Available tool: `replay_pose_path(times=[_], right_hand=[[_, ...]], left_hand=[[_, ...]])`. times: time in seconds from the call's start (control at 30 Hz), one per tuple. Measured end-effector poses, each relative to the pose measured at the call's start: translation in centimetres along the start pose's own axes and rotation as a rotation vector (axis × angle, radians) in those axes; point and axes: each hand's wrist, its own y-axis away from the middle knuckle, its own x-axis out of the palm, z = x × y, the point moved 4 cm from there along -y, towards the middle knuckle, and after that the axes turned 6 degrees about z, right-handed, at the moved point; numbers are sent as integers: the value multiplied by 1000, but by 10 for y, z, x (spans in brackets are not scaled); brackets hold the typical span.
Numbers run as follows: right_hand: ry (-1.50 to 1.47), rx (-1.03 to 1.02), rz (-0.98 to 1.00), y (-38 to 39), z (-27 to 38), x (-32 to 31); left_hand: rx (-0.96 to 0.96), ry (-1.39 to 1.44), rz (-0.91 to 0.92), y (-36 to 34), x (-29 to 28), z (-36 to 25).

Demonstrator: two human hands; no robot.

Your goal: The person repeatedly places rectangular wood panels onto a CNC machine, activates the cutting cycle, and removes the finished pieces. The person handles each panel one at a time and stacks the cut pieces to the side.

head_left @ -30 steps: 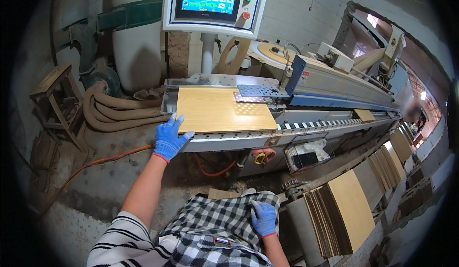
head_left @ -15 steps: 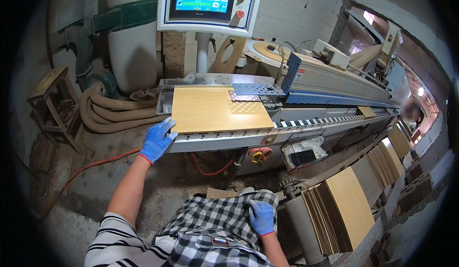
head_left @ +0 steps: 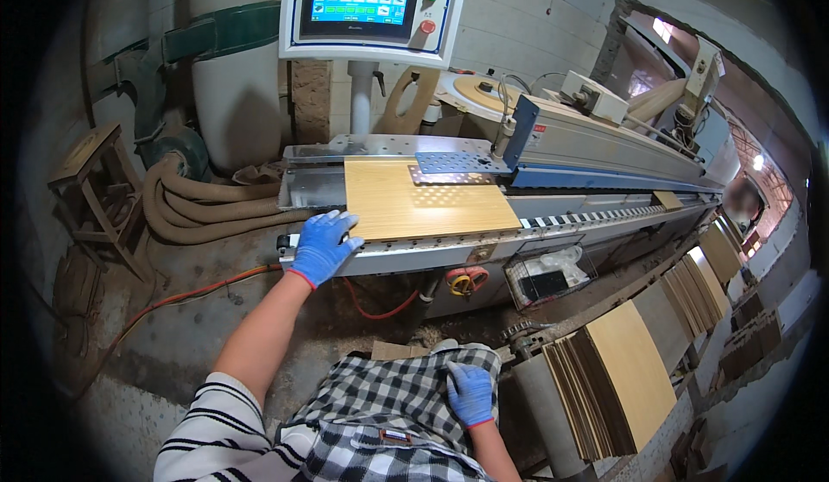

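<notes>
A wood-grain board (head_left: 423, 201) lies flat on the feed table (head_left: 315, 184) of a long edge-banding machine (head_left: 604, 141). My left hand (head_left: 324, 246), in a blue glove with a red cuff, touches the board's near left corner. Its fingers are spread and press against that edge. Over the far right part of the board sits a perforated blue guard plate (head_left: 462, 163). My right hand (head_left: 471, 394), gloved the same way, rests on the black-and-white checked apron (head_left: 380, 391) with its fingers lying loosely and nothing in them.
A control panel with a lit screen (head_left: 361, 0) stands above the machine. Stacked boards (head_left: 630, 374) lie on a roller conveyor at my right. Ribbed hoses (head_left: 199, 210) and a wooden stool (head_left: 95, 193) are on the left. A wire basket (head_left: 553, 275) hangs under the rail.
The board has slid to the right along the feed table, with my left hand moving along behind its left edge. My right hand has stayed on the apron.
</notes>
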Motion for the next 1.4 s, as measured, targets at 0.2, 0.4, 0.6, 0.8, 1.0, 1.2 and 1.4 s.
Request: replay_pose_path(times=[0.2,0.4,0.6,0.8,1.0,1.2,1.4], right_hand=[[-170,67,-54,-4,-2,-9],[-39,266,-345,-9,-68,-71],[673,388,-319,-17,-135,-155],[692,445,-118,4,-185,-152],[670,357,-280,42,-117,-148],[-293,786,-826,129,-123,-129],[-1042,1122,-1448,197,-181,-148]], left_hand=[[15,-7,23,-24,38,-29],[2,-149,116,-28,35,-54],[61,-152,33,-28,39,-55],[67,-137,32,-28,39,-55],[59,-131,14,-26,43,-49],[43,-120,32,-25,42,-51],[85,-101,-6,-26,41,-50]])
